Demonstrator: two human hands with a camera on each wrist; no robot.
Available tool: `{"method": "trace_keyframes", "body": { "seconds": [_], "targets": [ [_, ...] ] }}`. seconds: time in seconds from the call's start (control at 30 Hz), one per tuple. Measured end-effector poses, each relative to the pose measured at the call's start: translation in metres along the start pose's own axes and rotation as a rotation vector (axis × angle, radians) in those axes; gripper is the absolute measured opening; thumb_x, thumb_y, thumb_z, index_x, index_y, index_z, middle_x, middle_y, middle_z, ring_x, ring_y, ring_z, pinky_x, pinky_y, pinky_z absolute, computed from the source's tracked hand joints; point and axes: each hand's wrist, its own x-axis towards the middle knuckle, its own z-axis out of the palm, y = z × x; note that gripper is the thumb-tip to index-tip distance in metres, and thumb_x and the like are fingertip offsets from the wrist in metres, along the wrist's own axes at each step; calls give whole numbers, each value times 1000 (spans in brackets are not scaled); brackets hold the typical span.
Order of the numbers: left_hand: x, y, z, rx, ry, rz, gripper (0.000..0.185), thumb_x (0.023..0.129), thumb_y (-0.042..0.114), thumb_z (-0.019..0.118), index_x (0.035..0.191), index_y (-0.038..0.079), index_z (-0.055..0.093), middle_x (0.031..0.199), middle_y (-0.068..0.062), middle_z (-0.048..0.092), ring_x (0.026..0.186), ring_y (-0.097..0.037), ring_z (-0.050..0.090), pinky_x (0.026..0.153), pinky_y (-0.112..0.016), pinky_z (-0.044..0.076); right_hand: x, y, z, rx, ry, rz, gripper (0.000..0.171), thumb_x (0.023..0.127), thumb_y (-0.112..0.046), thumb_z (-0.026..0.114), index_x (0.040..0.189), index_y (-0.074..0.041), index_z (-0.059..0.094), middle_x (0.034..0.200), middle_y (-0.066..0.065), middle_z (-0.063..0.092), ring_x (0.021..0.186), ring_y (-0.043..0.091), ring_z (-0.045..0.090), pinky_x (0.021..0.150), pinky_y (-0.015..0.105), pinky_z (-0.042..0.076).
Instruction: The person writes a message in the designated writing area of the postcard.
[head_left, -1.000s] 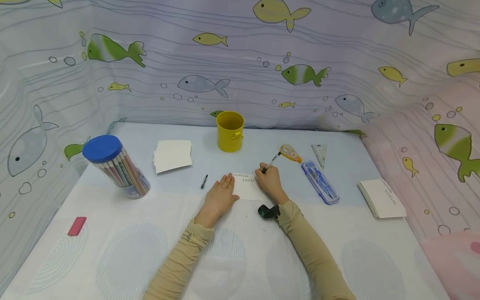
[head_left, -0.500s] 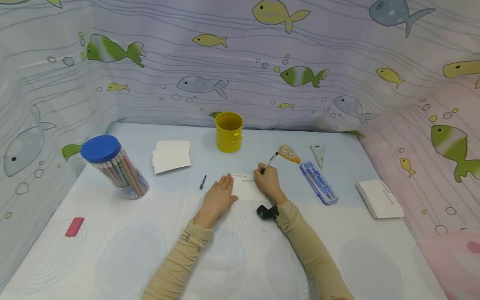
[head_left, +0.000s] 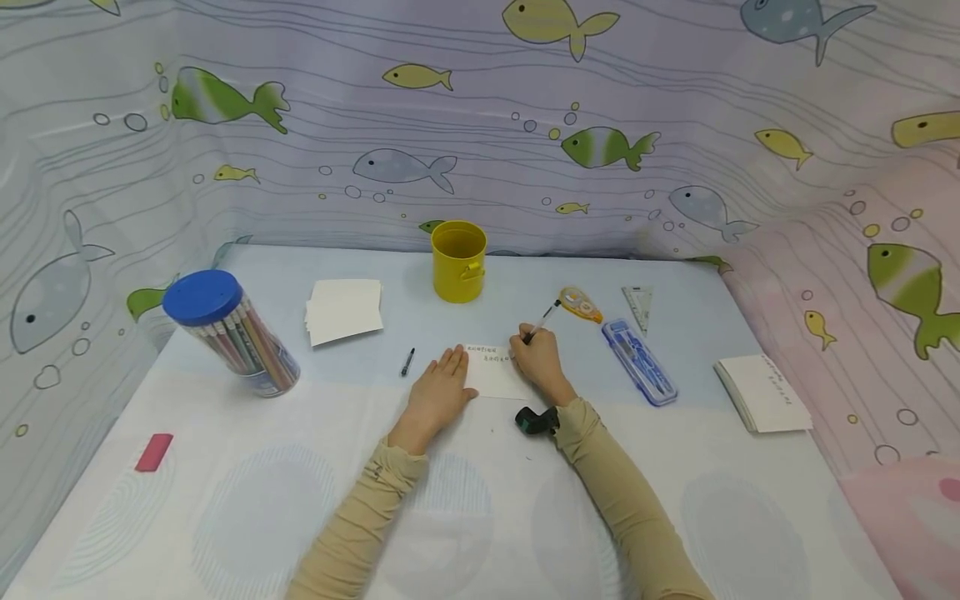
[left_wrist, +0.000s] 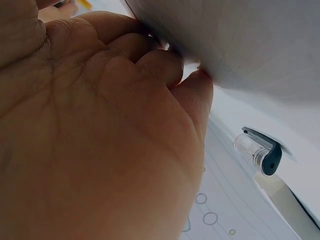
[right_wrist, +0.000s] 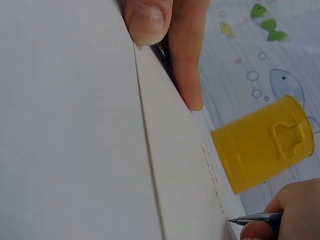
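Note:
A white paper card [head_left: 497, 381] with handwritten lines along its top lies between the two hands. My left hand [head_left: 437, 393] rests flat on its left side with extended fingers. My right hand [head_left: 542, 360] grips a black-and-clear pen [head_left: 547, 316] over the right part of the card. In the right wrist view, the metal pen tip [right_wrist: 241, 220] is at the end of a written line; whether it touches the paper is hard to tell. Left of my left hand lies a small pen cap [head_left: 407, 362], clear with a dark clip in the left wrist view.
A yellow bucket [head_left: 459, 262] stands behind the card. Rightward lie correction tape [head_left: 581, 305], a set square [head_left: 639, 308], a blue stationery case [head_left: 640, 362] and a written-on card stack [head_left: 768, 396]. Leftward are blank cards [head_left: 345, 311], a blue-lidded pencil jar [head_left: 232, 333] and a red block [head_left: 154, 452].
The writing on the card's second line reaches slightly further right. My right hand has shifted only a little with the pen; my left hand stays in place.

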Motion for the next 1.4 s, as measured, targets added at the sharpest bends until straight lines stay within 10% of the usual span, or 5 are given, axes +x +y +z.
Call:
{"method": "trace_keyframes", "body": {
  "seconds": [1.4],
  "targets": [
    [0, 1, -1, 5, 0, 7, 69, 99, 37, 51, 151, -2, 27, 161, -15, 20, 150, -29, 18, 123, -45, 19, -3, -2, -2, 13, -21, 18, 39, 86, -2, 48, 55, -15, 28, 46, -9, 19, 43, 7, 14, 42, 19, 13]
  ]
}}
